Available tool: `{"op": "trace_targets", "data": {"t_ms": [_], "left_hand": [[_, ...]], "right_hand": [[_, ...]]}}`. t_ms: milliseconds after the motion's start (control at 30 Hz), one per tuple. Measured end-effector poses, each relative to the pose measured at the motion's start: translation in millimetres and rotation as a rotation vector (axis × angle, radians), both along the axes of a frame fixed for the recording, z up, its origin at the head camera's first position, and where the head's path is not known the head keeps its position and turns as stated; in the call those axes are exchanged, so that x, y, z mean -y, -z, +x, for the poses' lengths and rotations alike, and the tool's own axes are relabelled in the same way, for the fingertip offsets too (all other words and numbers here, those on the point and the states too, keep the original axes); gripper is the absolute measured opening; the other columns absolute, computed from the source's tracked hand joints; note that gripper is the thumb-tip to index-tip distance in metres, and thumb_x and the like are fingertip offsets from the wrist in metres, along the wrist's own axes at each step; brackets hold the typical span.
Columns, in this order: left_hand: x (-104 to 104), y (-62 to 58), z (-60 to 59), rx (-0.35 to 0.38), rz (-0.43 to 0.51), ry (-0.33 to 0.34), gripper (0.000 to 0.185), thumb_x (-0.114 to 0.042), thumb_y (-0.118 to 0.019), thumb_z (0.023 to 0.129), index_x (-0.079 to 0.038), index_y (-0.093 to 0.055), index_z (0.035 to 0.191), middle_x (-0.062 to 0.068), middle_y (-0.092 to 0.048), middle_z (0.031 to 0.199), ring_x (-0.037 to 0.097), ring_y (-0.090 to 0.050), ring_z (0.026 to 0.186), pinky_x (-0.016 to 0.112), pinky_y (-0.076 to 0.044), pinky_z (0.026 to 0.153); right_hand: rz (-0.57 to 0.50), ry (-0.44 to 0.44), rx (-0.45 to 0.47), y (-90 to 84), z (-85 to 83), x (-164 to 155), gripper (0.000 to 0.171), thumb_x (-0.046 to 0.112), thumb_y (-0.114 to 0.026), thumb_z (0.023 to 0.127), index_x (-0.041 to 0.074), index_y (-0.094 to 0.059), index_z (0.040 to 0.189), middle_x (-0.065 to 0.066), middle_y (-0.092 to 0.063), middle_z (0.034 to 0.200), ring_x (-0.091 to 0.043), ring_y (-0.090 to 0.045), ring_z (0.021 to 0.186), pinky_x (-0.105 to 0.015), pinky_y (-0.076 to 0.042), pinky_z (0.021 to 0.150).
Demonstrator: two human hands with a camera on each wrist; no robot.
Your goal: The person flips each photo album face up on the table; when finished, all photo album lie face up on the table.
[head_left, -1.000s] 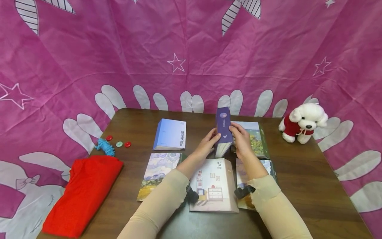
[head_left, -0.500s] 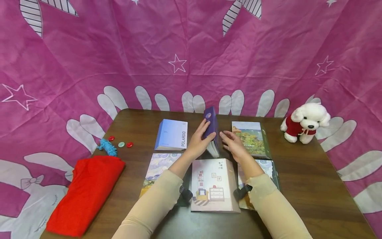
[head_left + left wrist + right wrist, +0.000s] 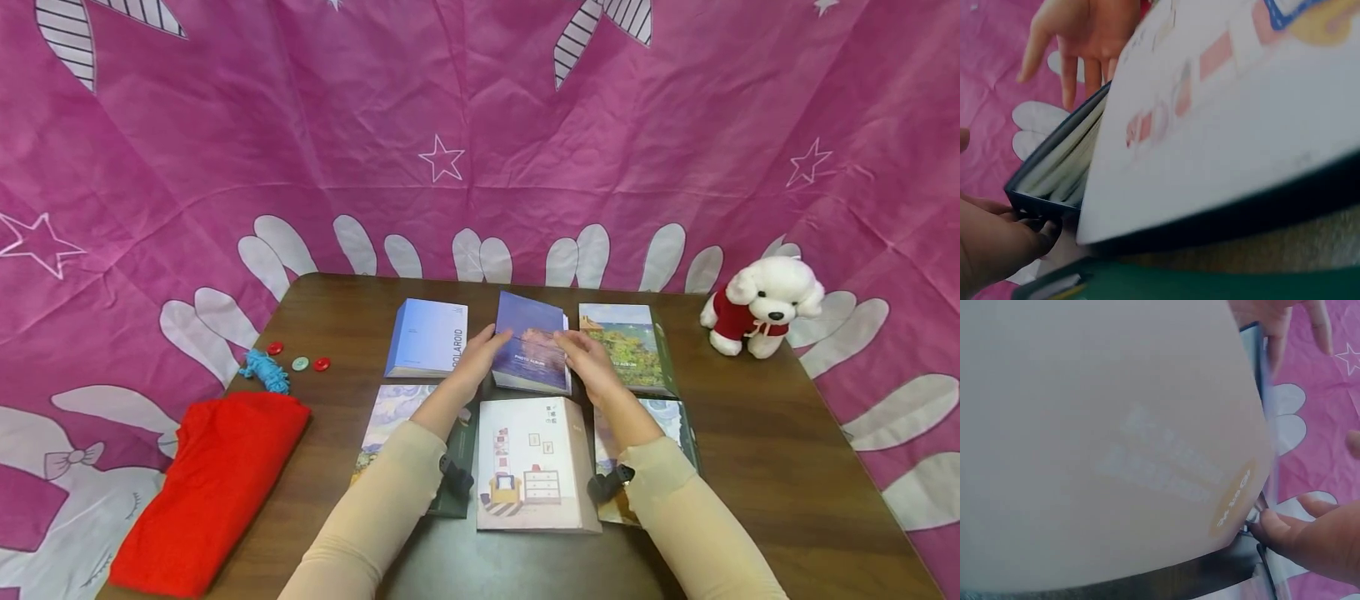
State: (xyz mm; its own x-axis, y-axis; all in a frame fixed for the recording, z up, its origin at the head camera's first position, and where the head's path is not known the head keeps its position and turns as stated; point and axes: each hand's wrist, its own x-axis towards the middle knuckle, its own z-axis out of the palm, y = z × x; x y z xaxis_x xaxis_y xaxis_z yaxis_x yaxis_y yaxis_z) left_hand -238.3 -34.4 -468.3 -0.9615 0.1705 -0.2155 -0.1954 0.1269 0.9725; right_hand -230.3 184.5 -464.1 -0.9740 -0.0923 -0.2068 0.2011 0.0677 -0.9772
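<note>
"Where's the purple photo album (image 3: 528,317)?"

"Centre of the head view, cover towards the camera and a little askew, just above the white album (image 3: 517,433)."

"And the fingers?"

"The left hand (image 3: 468,362) pinches its left edge, thumb over the cover. The right hand (image 3: 592,367) is mostly unfolded, fingers spread, the thumb just touching the right edge. How firmly, I can't tell."

"What's on either side?"

"The blue POLAROID album (image 3: 427,333) to the left, the garden-painting album (image 3: 622,342) to the right."

"Further out?"

"Red cloth (image 3: 210,492) at lower left, blue cord (image 3: 266,371) above it, the plush dog (image 3: 772,292) at right, all on the brown table (image 3: 787,467). A pink backdrop (image 3: 375,108) fills the top."
</note>
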Motion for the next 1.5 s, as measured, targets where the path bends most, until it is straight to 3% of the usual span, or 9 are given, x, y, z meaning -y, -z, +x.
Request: {"op": "trace_targets", "data": {"t_ms": [133, 300, 567, 800, 867, 1000, 1100, 1267, 1500], "left_hand": [[-0.1, 4.6, -1.8, 0.037, -0.002, 0.005, 0.085, -0.048, -0.059, 0.098, -0.004, -0.022, 0.161, 0.014, -0.024, 0.166, 0.034, -0.018, 0.153, 0.054, -0.014, 0.123], [-3.5, 4.8, -2.1, 0.008, -0.017, -0.005, 0.083, -0.041, -0.062, 0.098, -0.002, -0.023, 0.160, 0.016, -0.028, 0.164, 0.035, -0.022, 0.152, 0.053, -0.016, 0.122], [-15.2, -9.8, -1.1, -0.137, -0.255, -0.065, 0.082, -0.043, -0.056, 0.100, -0.005, -0.017, 0.162, 0.015, -0.020, 0.167, 0.034, -0.018, 0.153, 0.050, -0.017, 0.123], [-38.0, -19.6, 3.3, -0.206, -0.246, -0.040, 0.080, -0.045, -0.057, 0.101, -0.008, -0.021, 0.162, 0.014, -0.022, 0.166, 0.034, -0.022, 0.152, 0.051, -0.021, 0.122], [-45.0, -18.3, 3.8, -0.223, -0.246, -0.029, 0.077, -0.046, -0.057, 0.101, -0.009, -0.026, 0.161, 0.014, -0.028, 0.165, 0.034, -0.027, 0.150, 0.051, -0.023, 0.121], [-58.5, -14.0, 6.5, -0.239, -0.196, 0.010, 0.073, -0.046, -0.056, 0.102, -0.007, -0.032, 0.158, 0.018, -0.054, 0.140, 0.033, -0.052, 0.129, 0.049, -0.039, 0.112], [-68.7, -11.7, 9.3, -0.247, -0.159, 0.030, 0.069, -0.045, -0.055, 0.103, -0.006, -0.036, 0.156, 0.018, -0.059, 0.127, 0.031, -0.057, 0.116, 0.047, -0.045, 0.105], [-87.3, -10.1, 13.4, -0.273, -0.183, 0.073, 0.062, -0.042, -0.052, 0.104, -0.010, -0.039, 0.156, 0.019, -0.047, 0.150, 0.035, -0.049, 0.134, 0.051, -0.040, 0.111], [-113.5, -7.1, 17.2, -0.249, -0.191, 0.141, 0.060, -0.044, -0.052, 0.104, -0.013, -0.041, 0.155, 0.010, -0.041, 0.158, 0.033, -0.039, 0.144, 0.051, -0.035, 0.116]], "right_hand": [[-0.018, -0.003, -0.014, -0.2, 0.1, -1.1, 0.070, 0.041, -0.053, 0.105, -0.006, -0.032, 0.153, -0.021, -0.032, 0.159, -0.033, -0.024, 0.151, -0.042, -0.025, 0.122], [-0.019, 0.006, -0.029, 2.7, 0.6, -2.2, 0.069, 0.040, -0.051, 0.106, -0.008, -0.032, 0.153, -0.022, -0.031, 0.160, -0.034, -0.023, 0.151, -0.044, -0.023, 0.122], [0.253, 0.017, -0.101, -8.8, 8.4, -12.0, 0.077, 0.053, -0.054, 0.101, 0.003, -0.033, 0.156, -0.017, -0.034, 0.160, -0.034, -0.032, 0.147, -0.050, -0.031, 0.118], [0.314, 0.008, -0.167, -18.5, 12.6, -36.7, 0.079, 0.050, -0.054, 0.103, 0.006, -0.022, 0.161, -0.020, -0.032, 0.161, -0.036, -0.031, 0.148, -0.053, -0.028, 0.119], [0.318, 0.014, -0.171, -20.7, 13.7, -44.7, 0.079, 0.047, -0.054, 0.103, 0.006, -0.019, 0.161, -0.021, -0.032, 0.160, -0.037, -0.032, 0.148, -0.054, -0.029, 0.118], [0.308, 0.050, -0.161, -24.3, 17.2, -60.6, 0.078, 0.043, -0.054, 0.104, 0.006, -0.017, 0.162, -0.022, -0.034, 0.159, -0.038, -0.033, 0.146, -0.053, -0.030, 0.118], [0.296, 0.073, -0.153, -24.7, 19.4, -73.6, 0.082, 0.047, -0.054, 0.103, 0.007, -0.014, 0.162, -0.022, -0.034, 0.159, -0.038, -0.033, 0.146, -0.053, -0.030, 0.118], [0.302, 0.152, -0.111, -24.9, 22.0, -94.8, 0.087, 0.054, -0.053, 0.101, 0.010, -0.010, 0.163, -0.018, -0.031, 0.162, -0.037, -0.028, 0.149, -0.055, -0.027, 0.118], [0.238, 0.297, -0.024, -22.2, 22.6, -117.4, 0.085, 0.053, -0.052, 0.102, 0.010, -0.012, 0.163, -0.018, -0.028, 0.163, -0.036, -0.023, 0.150, -0.056, -0.019, 0.121]]}}
